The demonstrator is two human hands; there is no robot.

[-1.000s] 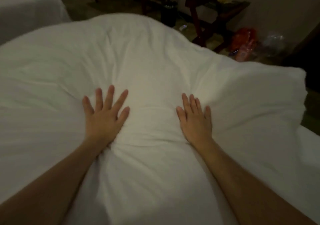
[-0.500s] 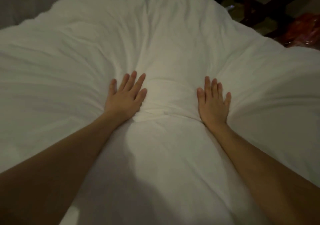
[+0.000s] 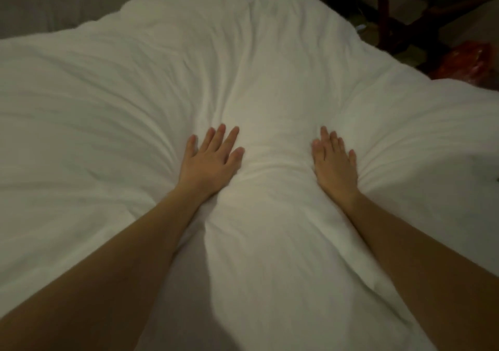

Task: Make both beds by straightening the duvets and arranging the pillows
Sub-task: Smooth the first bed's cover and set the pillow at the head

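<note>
Dim room, and a white duvet [image 3: 256, 61] filled nearly the whole view, lying rumpled over the bed. Left hand [image 3: 212, 160] pressed flat on it, fingers spread; right hand [image 3: 334, 163] flat beside, fingers together. Red bag [image 3: 467, 60] sat far right.

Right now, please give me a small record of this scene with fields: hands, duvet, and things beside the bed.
left hand: left hand flat, fingers spread, pressing on the duvet
right hand: right hand flat, fingers together, pressing on the duvet
duvet: white duvet puffy, creased around both hands
beside bed: red bag on the floor, far right
other bed: second bed at far left
</note>
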